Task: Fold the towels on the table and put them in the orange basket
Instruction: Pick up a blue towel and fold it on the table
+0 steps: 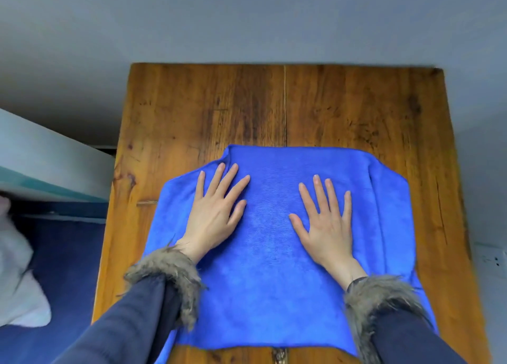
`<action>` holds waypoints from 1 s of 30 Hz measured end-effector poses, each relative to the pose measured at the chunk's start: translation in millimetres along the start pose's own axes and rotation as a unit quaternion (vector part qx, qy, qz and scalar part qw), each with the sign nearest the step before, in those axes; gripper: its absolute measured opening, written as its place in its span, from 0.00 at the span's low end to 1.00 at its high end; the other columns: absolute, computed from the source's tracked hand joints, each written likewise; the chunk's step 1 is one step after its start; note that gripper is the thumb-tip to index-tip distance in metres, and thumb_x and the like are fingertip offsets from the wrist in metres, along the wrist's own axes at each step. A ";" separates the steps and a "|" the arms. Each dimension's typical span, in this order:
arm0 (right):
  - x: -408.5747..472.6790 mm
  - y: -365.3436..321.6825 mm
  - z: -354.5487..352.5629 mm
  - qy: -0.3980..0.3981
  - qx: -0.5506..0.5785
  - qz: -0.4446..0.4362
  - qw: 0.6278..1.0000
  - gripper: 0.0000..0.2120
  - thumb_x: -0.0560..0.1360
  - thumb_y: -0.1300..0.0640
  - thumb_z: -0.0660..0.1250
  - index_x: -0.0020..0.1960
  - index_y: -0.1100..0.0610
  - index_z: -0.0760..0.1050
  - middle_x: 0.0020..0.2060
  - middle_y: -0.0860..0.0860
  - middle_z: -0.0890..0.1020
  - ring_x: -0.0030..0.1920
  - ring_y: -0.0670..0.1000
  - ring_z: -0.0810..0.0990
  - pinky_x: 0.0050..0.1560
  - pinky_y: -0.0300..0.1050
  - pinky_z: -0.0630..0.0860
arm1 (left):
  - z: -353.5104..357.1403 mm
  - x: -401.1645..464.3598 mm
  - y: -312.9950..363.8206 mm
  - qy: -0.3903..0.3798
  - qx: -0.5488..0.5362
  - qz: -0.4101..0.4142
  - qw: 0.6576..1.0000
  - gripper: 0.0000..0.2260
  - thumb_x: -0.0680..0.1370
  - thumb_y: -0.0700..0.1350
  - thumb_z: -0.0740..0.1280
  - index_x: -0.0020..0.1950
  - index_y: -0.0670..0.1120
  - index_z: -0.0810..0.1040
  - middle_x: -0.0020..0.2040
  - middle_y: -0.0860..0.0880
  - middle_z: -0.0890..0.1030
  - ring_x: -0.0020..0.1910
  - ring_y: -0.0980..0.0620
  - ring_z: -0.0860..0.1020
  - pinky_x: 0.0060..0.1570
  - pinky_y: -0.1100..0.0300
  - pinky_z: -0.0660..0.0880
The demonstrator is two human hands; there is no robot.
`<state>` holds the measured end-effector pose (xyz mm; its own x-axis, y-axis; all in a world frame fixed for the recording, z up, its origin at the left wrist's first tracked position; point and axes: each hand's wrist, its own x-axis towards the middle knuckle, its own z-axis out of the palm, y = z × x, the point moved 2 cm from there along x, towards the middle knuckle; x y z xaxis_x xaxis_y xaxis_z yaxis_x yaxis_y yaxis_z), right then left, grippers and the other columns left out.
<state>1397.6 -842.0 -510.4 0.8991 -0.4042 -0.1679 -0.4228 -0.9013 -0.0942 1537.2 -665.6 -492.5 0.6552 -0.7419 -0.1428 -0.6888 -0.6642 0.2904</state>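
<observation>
A bright blue towel (274, 267) lies spread on the near half of the wooden table (274, 103). Its two far corners look turned in. My left hand (216, 212) presses flat on the towel's left part, fingers straight and spread. My right hand (326, 221) lies flat on the right part in the same way. Both palms face down and hold nothing. No orange basket is in view.
The far half of the table shows bare wood up to a grey wall. Left of the table stands a bed with a dark blue cover (55, 281), a white cloth (19, 281) and a pale board (49, 160). A wall socket (491, 259) sits at the right.
</observation>
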 end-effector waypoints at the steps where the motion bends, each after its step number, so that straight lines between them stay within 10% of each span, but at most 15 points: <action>1: -1.4 -2.6 -2.1 -0.006 0.006 0.011 1.000 0.29 0.76 0.41 0.50 0.74 0.51 0.58 0.75 0.53 0.56 0.75 0.54 0.51 0.72 0.65 0.47 | -5.5 -4.6 -1.0 0.023 -0.050 -0.001 0.998 0.20 0.79 0.45 0.57 0.71 0.46 0.67 0.73 0.44 0.64 0.74 0.42 0.59 0.72 0.40 0.52; 5: -8.0 -30.3 -11.2 -0.005 0.043 0.075 0.996 0.27 0.78 0.48 0.56 0.75 0.51 0.58 0.76 0.53 0.54 0.76 0.54 0.49 0.71 0.68 0.46 | -28.6 -35.8 -33.5 0.159 -0.111 -0.071 0.978 0.19 0.73 0.28 0.61 0.64 0.36 0.73 0.63 0.37 0.73 0.65 0.37 0.71 0.64 0.42 0.67; 10: -6.6 -102.1 -14.5 0.010 0.073 0.020 0.997 0.26 0.76 0.49 0.59 0.73 0.53 0.63 0.74 0.55 0.60 0.75 0.58 0.55 0.69 0.68 0.48 | -46.0 -54.7 -97.3 0.142 -0.086 -0.221 0.961 0.15 0.75 0.36 0.65 0.62 0.37 0.74 0.52 0.35 0.76 0.52 0.34 0.72 0.54 0.45 0.67; 21: -8.6 -130.0 15.4 0.005 0.001 0.048 0.999 0.28 0.76 0.42 0.48 0.74 0.51 0.59 0.75 0.53 0.58 0.75 0.55 0.55 0.71 0.66 0.49 | -44.7 -33.7 -115.9 0.039 -0.201 -0.147 0.968 0.03 0.75 0.42 0.68 0.48 0.45 0.77 0.49 0.49 0.71 0.51 0.47 0.67 0.53 0.54 0.68; 30: -8.4 -131.4 12.6 0.015 0.007 0.050 0.999 0.28 0.76 0.43 0.48 0.74 0.52 0.61 0.75 0.54 0.59 0.75 0.55 0.56 0.71 0.67 0.50 | -97.8 -25.9 -157.5 0.085 -0.395 -0.192 0.894 0.08 0.73 0.42 0.70 0.37 0.52 0.74 0.33 0.53 0.75 0.32 0.57 0.70 0.34 0.67 0.67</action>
<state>1444.2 -718.1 -508.9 0.8549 -0.4977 -0.1468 -0.5127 -0.8537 -0.0915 1659.1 -532.8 -442.0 0.8803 -0.4034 -0.2495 -0.0120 -0.5447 0.8386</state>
